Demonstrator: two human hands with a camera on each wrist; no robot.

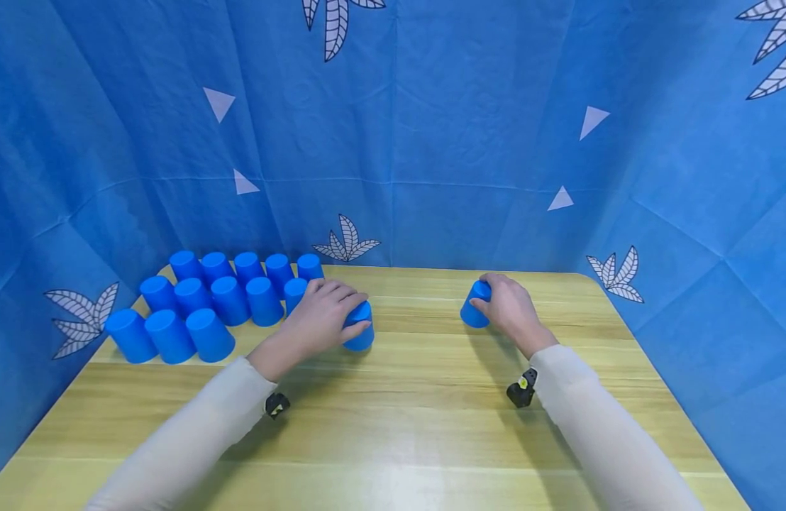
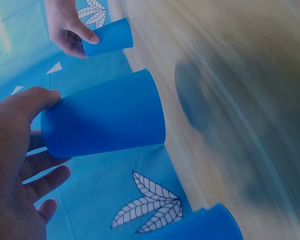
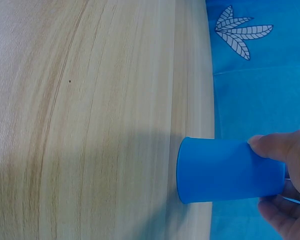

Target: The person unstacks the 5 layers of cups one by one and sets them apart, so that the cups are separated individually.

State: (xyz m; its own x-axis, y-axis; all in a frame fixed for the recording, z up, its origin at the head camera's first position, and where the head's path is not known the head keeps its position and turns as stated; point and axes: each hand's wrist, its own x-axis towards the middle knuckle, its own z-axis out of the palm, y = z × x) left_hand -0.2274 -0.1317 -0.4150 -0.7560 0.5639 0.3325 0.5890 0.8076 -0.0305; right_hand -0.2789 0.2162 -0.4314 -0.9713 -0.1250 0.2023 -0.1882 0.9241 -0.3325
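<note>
Our left hand (image 1: 319, 312) grips an upturned blue cup (image 1: 360, 328) on the wooden table (image 1: 406, 426), beside rows of matching cups (image 1: 201, 301). Our right hand (image 1: 508, 306) grips another upturned cup (image 1: 474, 306), well apart.

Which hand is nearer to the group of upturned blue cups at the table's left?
Left. The left hand grips a cup right beside the group of blue cups; the right hand holds another cup far across the table.
</note>
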